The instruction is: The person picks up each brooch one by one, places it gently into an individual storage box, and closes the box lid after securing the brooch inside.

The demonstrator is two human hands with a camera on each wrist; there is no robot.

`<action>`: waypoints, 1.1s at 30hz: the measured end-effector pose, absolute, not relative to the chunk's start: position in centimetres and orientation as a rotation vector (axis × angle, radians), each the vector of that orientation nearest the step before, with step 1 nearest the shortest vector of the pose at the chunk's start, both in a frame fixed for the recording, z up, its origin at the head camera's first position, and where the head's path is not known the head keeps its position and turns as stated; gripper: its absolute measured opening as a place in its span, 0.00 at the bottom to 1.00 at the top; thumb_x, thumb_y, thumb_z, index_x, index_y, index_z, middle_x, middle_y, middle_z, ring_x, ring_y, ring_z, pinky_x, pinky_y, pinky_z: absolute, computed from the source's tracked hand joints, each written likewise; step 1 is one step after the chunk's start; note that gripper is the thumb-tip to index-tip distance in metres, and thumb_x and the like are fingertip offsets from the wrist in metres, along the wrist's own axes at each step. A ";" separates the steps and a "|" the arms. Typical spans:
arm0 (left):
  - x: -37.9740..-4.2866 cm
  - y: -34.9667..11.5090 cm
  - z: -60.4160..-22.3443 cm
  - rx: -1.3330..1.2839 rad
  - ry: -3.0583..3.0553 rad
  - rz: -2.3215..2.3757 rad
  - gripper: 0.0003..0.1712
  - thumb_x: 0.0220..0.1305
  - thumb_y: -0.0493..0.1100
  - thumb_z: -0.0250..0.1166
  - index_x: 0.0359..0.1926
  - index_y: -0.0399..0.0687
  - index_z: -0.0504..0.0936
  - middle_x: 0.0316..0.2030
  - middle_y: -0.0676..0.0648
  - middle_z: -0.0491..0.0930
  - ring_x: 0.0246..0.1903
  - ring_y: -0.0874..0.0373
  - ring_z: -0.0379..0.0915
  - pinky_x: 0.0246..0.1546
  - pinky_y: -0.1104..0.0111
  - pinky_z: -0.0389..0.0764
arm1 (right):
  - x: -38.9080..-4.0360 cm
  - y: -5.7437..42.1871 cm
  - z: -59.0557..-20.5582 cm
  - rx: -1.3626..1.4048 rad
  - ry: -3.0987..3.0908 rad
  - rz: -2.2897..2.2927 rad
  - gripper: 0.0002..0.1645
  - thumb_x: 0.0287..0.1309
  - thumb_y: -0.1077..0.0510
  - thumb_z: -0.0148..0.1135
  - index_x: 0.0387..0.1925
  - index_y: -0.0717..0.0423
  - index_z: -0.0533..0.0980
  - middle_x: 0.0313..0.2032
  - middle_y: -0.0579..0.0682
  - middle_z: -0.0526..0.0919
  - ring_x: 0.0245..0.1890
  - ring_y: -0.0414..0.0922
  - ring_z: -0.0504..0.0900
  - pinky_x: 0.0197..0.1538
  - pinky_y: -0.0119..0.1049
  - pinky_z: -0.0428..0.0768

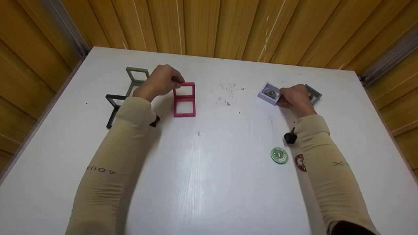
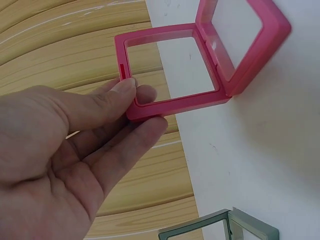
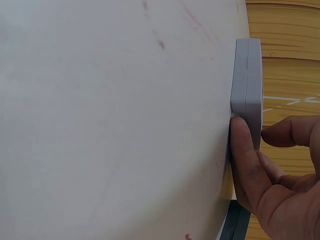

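My left hand (image 1: 162, 80) pinches the upper half of a pink-red hinged display frame (image 2: 175, 102) between thumb and fingers. The frame is unfolded, with clear film windows in both halves; its lower half lies toward me on the table. At the right, my right hand (image 1: 295, 97) grips one corner of a lavender display frame (image 1: 268, 94). That frame is closed, with a small dark item bearing a yellow spot behind its window. In the right wrist view its side edge (image 3: 247, 75) shows between thumb and fingers.
A grey frame (image 1: 315, 94) sits behind my right hand. Open green (image 1: 137, 69) and black (image 1: 112, 111) frames stand at the left. Near my right sleeve lie a green round badge (image 1: 279, 155), a red-brown one (image 1: 300, 162) and a black object (image 1: 290, 137). Wooden panels (image 1: 209, 29) border the white table (image 1: 209, 182).
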State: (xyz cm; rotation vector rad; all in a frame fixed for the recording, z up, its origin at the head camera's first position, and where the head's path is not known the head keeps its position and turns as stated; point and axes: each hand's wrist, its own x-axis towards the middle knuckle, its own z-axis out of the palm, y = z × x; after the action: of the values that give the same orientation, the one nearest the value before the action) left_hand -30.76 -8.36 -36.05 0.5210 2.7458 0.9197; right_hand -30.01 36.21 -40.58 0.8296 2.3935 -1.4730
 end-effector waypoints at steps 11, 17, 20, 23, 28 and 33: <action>-30.3 -7.6 -35.9 0.543 2.717 0.931 0.14 0.74 0.29 0.64 0.56 0.36 0.88 0.53 0.38 0.85 0.52 0.46 0.78 0.58 0.55 0.80 | -30.2 36.6 -40.5 0.872 2.341 -1.554 0.36 0.75 0.59 0.57 0.75 0.74 0.61 0.44 0.56 0.83 0.27 0.37 0.87 0.42 0.31 0.87; -30.0 -7.2 -36.0 0.572 2.709 0.927 0.13 0.74 0.29 0.65 0.55 0.36 0.89 0.52 0.38 0.86 0.51 0.46 0.77 0.57 0.55 0.80 | -30.2 36.8 -40.5 0.889 2.325 -1.568 0.36 0.76 0.59 0.56 0.76 0.73 0.60 0.55 0.62 0.79 0.27 0.37 0.87 0.41 0.29 0.86; -29.9 -6.9 -36.0 0.583 2.701 0.928 0.13 0.74 0.30 0.65 0.55 0.36 0.89 0.52 0.38 0.86 0.51 0.46 0.77 0.57 0.55 0.81 | -30.1 36.8 -40.6 0.895 2.334 -1.573 0.35 0.76 0.59 0.56 0.76 0.73 0.62 0.52 0.61 0.80 0.27 0.37 0.87 0.41 0.29 0.86; -29.8 -6.6 -35.9 0.589 2.695 0.923 0.13 0.74 0.30 0.65 0.55 0.36 0.89 0.52 0.38 0.86 0.51 0.46 0.78 0.58 0.55 0.81 | -30.1 36.7 -40.6 0.899 2.340 -1.578 0.34 0.76 0.59 0.56 0.75 0.73 0.62 0.50 0.60 0.81 0.27 0.37 0.87 0.42 0.29 0.86; -29.5 -6.4 -35.8 0.598 2.693 0.918 0.13 0.74 0.30 0.66 0.55 0.38 0.89 0.52 0.39 0.86 0.51 0.47 0.78 0.58 0.56 0.81 | -30.0 36.8 -40.6 0.907 2.352 -1.611 0.34 0.75 0.60 0.58 0.74 0.73 0.63 0.42 0.55 0.83 0.27 0.37 0.88 0.41 0.30 0.86; -29.6 -6.3 -36.0 0.637 2.712 0.909 0.13 0.73 0.29 0.66 0.54 0.37 0.90 0.51 0.39 0.87 0.51 0.47 0.79 0.56 0.57 0.82 | -29.9 36.8 -40.9 0.896 2.377 -1.655 0.35 0.72 0.61 0.59 0.73 0.76 0.63 0.28 0.49 0.83 0.26 0.37 0.88 0.39 0.30 0.87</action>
State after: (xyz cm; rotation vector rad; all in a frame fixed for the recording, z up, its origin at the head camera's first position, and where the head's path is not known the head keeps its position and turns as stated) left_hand -29.55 -6.27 -35.95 0.6366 2.7119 0.9087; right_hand -29.89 36.84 -40.90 0.8964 2.3774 -1.6551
